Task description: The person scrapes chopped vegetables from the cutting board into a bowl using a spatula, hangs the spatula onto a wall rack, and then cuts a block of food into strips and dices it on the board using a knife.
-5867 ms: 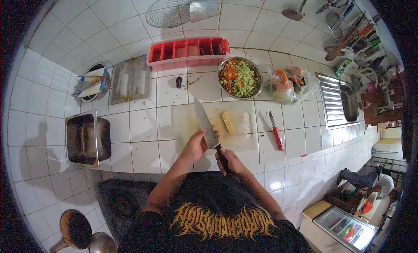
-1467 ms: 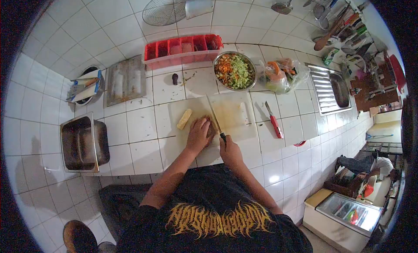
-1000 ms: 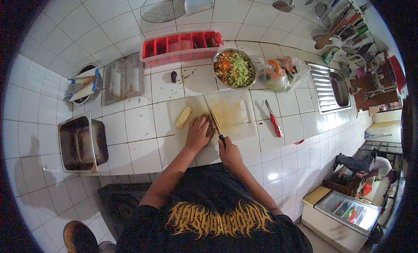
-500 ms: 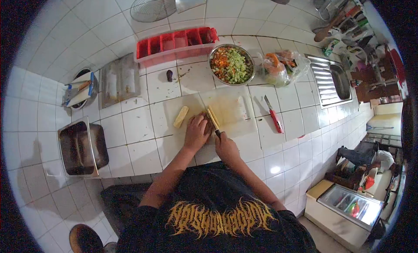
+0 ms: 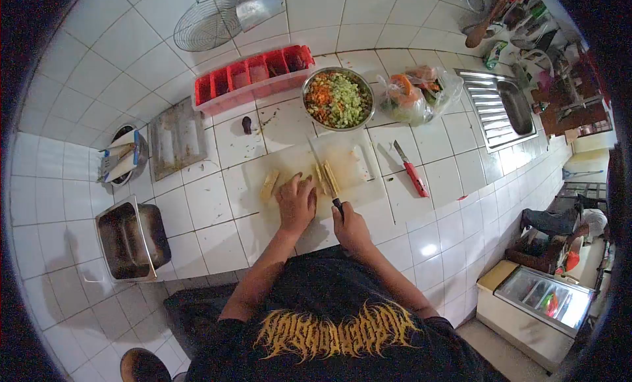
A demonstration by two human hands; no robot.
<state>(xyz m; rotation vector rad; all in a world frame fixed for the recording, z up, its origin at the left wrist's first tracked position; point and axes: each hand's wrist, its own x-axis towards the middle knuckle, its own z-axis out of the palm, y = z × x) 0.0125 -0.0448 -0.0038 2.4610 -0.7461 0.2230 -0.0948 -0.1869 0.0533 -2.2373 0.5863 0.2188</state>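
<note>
My right hand (image 5: pixel 353 228) is closed around the black handle of a kitchen knife (image 5: pixel 337 203), its blade pointing away from me over a pale cutting board (image 5: pixel 361 184). Several pale yellow strips (image 5: pixel 331 177) of cut food lie along the blade; their exact kind is unclear. Beside them, my left hand (image 5: pixel 296 204) rests over the board with its fingers apart, seemingly holding nothing. To its left lies a thicker pale yellow piece (image 5: pixel 268 184).
A steel bowl (image 5: pixel 306 105) of diced vegetables stands behind the board, beside a red compartment box (image 5: pixel 253 92). A red-handled knife (image 5: pixel 415 178) and plastic bags of vegetables (image 5: pixel 421 96) are at right. A sink (image 5: pixel 517 109) lies farther right, a metal pan (image 5: pixel 131 240) left.
My left hand has moved off the strips and its fingers have spread. The knife has shifted right, and the cut strips lie farther apart. The camera view has also shifted slightly.
</note>
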